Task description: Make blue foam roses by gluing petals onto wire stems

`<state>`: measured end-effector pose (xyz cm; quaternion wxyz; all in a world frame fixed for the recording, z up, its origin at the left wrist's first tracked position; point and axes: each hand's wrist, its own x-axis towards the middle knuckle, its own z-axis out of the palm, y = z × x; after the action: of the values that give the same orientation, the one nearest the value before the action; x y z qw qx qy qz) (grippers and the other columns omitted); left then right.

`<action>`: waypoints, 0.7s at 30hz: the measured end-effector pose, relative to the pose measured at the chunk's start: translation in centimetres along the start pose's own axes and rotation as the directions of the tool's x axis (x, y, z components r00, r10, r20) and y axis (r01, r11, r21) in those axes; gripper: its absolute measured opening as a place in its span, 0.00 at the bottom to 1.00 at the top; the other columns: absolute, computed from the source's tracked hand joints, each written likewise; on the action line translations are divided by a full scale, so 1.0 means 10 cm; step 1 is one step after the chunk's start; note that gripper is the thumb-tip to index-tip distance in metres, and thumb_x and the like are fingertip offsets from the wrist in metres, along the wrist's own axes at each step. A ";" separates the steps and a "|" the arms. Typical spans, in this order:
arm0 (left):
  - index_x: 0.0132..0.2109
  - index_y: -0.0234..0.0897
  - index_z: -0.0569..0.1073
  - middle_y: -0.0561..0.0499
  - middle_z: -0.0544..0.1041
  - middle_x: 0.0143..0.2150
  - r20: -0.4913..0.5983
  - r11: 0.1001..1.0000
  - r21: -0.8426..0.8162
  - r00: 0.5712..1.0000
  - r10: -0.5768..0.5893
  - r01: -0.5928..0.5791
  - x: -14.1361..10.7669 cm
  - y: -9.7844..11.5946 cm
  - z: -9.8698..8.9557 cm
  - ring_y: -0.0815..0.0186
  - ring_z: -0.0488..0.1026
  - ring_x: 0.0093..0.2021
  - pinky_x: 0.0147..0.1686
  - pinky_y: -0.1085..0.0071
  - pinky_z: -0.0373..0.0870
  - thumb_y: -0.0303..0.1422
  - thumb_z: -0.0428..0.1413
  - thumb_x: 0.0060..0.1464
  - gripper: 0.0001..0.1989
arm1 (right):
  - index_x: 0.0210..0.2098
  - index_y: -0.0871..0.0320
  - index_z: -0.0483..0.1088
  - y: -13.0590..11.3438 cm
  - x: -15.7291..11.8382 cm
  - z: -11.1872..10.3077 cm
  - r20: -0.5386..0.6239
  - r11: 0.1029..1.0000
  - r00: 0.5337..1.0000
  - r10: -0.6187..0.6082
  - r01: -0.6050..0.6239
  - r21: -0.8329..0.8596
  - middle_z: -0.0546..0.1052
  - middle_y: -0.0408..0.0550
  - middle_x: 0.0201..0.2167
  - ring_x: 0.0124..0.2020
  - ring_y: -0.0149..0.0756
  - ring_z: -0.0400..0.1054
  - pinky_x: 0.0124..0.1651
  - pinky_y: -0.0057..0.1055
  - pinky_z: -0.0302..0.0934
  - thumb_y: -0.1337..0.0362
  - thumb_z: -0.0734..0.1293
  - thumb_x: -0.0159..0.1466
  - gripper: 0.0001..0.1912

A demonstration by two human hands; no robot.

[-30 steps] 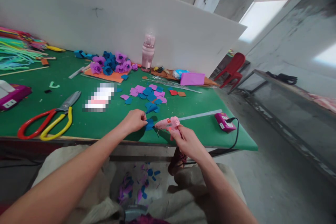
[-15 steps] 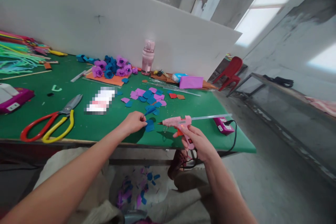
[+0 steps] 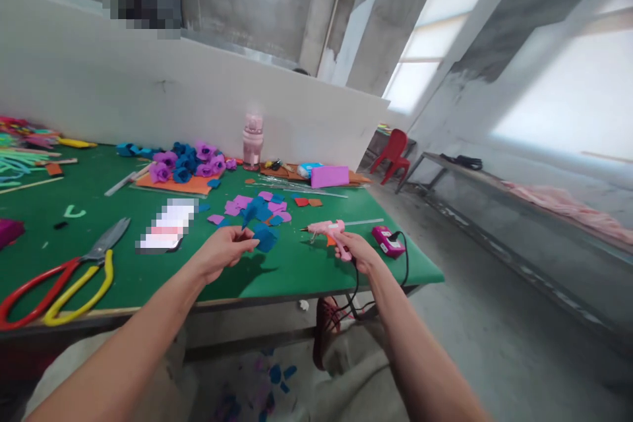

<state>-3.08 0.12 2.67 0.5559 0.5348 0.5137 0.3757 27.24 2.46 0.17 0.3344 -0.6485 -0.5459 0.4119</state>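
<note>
My left hand is closed in a pinch on blue paper petals, held a little above the green table. One petal points up from the fingers and another spreads out to the right. My right hand grips the handle of a pink glue gun, whose nozzle points left. A clear glue stick sticks out of the gun's back. Behind my left hand lie loose purple and blue paper petals.
Large scissors and a phone with a blurred screen lie left. Farther back are purple and blue paper flowers, a pink bottle and a purple packet. A power socket with its cable stands near the right edge.
My left hand has lifted the blue petals off the table. My right hand still holds the glue gun, now lower and farther from the petals. The camera view has tilted up and turned right.
</note>
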 end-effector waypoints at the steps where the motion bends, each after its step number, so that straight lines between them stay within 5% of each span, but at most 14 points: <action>1: 0.33 0.35 0.64 0.60 0.64 0.21 0.002 0.999 -0.041 1.000 0.014 -0.014 -0.03 0.03 -0.02 0.80 0.48 0.14 0.14 0.78 0.42 0.40 0.60 0.40 0.17 | 0.26 0.61 0.66 0.02 0.06 -0.01 -0.037 0.999 0.999 -0.011 0.009 -0.049 0.67 0.41 0.18 0.20 0.28 0.63 0.25 0.25 0.59 0.53 0.60 0.59 0.16; 6: 0.34 0.34 0.65 0.60 0.63 0.22 0.003 0.995 -0.072 0.998 0.064 -0.063 -0.16 0.16 -0.10 0.80 0.48 0.15 0.15 0.78 0.42 0.42 0.61 0.39 0.19 | 0.13 0.59 0.62 0.04 0.23 -0.05 -0.221 0.973 0.974 -0.054 0.001 -0.233 0.63 0.43 0.13 0.27 0.37 0.65 0.30 0.29 0.56 0.54 0.68 0.51 0.19; 10: 0.34 0.35 0.68 0.59 0.63 0.21 0.017 0.993 0.094 0.997 0.072 -0.073 -0.21 0.28 -0.11 0.78 0.50 0.16 0.16 0.77 0.43 0.42 0.59 0.40 0.17 | 0.25 0.58 0.71 -0.26 0.08 0.10 -0.314 0.955 0.932 -0.180 0.089 -0.282 0.74 0.49 0.27 0.35 0.39 0.67 0.37 0.30 0.57 0.55 0.68 0.50 0.12; 12: 0.32 0.35 0.69 0.59 0.64 0.21 0.034 0.978 0.189 0.996 0.085 -0.089 -0.19 0.34 -0.10 0.77 0.50 0.17 0.17 0.76 0.45 0.41 0.59 0.41 0.15 | 0.32 0.57 0.73 -0.51 -0.09 0.28 -0.098 0.944 0.943 -0.319 0.306 -0.127 0.76 0.47 0.31 0.36 0.36 0.68 0.38 0.29 0.58 0.52 0.64 0.54 0.15; 15: 0.30 0.34 0.71 0.59 0.64 0.20 0.075 0.940 0.313 0.990 0.120 -0.137 -0.12 0.39 -0.07 0.75 0.52 0.18 0.18 0.76 0.48 0.39 0.58 0.42 0.12 | 0.34 0.56 0.74 -0.83 -0.32 0.60 0.239 0.910 0.878 -0.415 0.406 0.088 0.76 0.44 0.33 0.35 0.34 0.68 0.36 0.27 0.58 0.53 0.64 0.54 0.15; 21: 0.31 0.34 0.71 0.56 0.67 0.24 0.072 0.920 0.351 0.984 0.161 -0.176 0.02 0.37 0.02 0.72 0.58 0.23 0.23 0.76 0.53 0.39 0.58 0.41 0.12 | 0.20 0.60 0.68 -0.88 -0.28 0.91 0.132 0.906 0.899 -0.418 0.402 0.130 0.64 0.37 0.16 0.20 0.25 0.56 0.25 0.24 0.49 0.65 0.63 0.51 0.06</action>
<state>-2.32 0.83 6.23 0.4261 0.6765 0.5135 0.3117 15.07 1.16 4.42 0.4017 -0.4670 -0.6735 0.4085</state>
